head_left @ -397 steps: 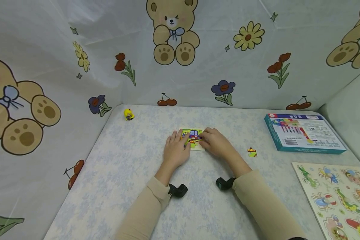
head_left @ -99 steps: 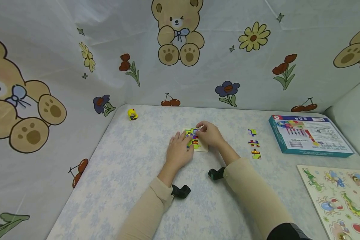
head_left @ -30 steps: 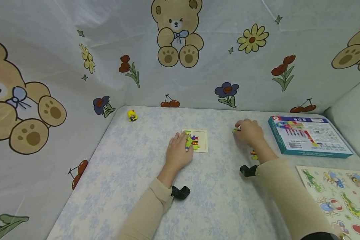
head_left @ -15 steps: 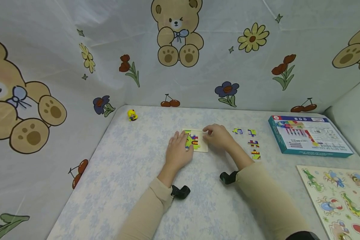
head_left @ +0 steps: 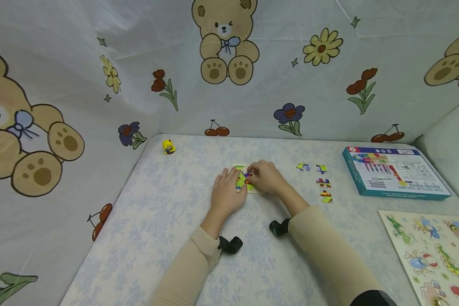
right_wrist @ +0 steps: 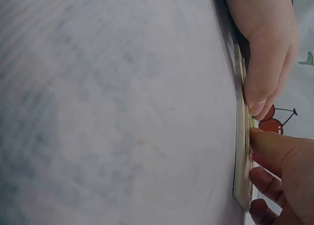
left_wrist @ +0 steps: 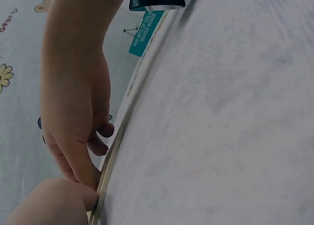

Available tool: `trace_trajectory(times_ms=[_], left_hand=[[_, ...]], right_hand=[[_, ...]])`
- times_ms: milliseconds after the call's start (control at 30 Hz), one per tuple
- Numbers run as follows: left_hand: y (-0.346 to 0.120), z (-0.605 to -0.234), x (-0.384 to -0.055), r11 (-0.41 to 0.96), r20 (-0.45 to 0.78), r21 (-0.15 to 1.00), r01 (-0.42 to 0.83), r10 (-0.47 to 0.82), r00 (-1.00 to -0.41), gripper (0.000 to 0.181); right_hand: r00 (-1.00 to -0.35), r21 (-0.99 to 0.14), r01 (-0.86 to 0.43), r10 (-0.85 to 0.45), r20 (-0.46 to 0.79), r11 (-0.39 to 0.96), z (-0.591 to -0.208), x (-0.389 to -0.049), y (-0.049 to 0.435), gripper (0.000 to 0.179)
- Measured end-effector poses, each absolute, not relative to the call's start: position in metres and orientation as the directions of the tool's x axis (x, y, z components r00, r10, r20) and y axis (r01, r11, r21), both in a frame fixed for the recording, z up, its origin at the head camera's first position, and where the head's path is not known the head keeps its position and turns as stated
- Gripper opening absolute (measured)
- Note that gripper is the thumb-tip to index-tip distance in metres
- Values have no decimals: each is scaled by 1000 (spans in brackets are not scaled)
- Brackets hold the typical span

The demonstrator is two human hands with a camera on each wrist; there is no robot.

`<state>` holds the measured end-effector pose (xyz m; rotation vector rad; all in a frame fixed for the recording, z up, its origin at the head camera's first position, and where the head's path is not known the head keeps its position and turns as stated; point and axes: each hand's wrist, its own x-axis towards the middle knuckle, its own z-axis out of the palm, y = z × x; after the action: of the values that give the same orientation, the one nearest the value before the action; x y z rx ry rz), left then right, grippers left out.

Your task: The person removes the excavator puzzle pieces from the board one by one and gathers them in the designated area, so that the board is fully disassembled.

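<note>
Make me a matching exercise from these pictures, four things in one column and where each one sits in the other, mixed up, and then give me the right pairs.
Things
1. Puzzle board
2. Loose puzzle pieces
3. Yellow toy figure
4. Teal-sided box

Places
A. Near the far left corner of the table
B. On the right side, beyond the bug-picture board
C. Under the fingers of the left hand and right hand
D. Four of them, lying to the right of both hands

Right pairs
1-C, 2-D, 3-A, 4-B
</note>
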<state>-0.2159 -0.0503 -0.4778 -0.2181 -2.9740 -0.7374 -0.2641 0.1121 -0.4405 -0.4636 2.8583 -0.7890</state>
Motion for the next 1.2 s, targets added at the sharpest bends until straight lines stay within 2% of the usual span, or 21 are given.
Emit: trace_trajectory(times_ms=[400,633,867,1033,1200], left_hand=[[-50,-478,-217,874,125,456,167,123,-984,61],[-51,-477,-216,888,115,424,179,143,-983,62],[-50,-477,-215,887,96,429,169,141,-985,63],[-50,-477,-216,888,84,432,160,137,-987,63],[-50,-478,-216,883,94,445,152,123,-988,63]], right_hand=[[-941,-675,-199,-330,-70,710,-441,-266,112,28],[-939,-738,-125,-318,-127,663,-438,-264,114,28],[-958,-796,-81,-267,-104,600,-437,-263,120,29],[-964,-818,-78,-253,-85,569,-430,-261,132,32],[-967,-793,-75,-238,-91,605,-419,-256,152,33]])
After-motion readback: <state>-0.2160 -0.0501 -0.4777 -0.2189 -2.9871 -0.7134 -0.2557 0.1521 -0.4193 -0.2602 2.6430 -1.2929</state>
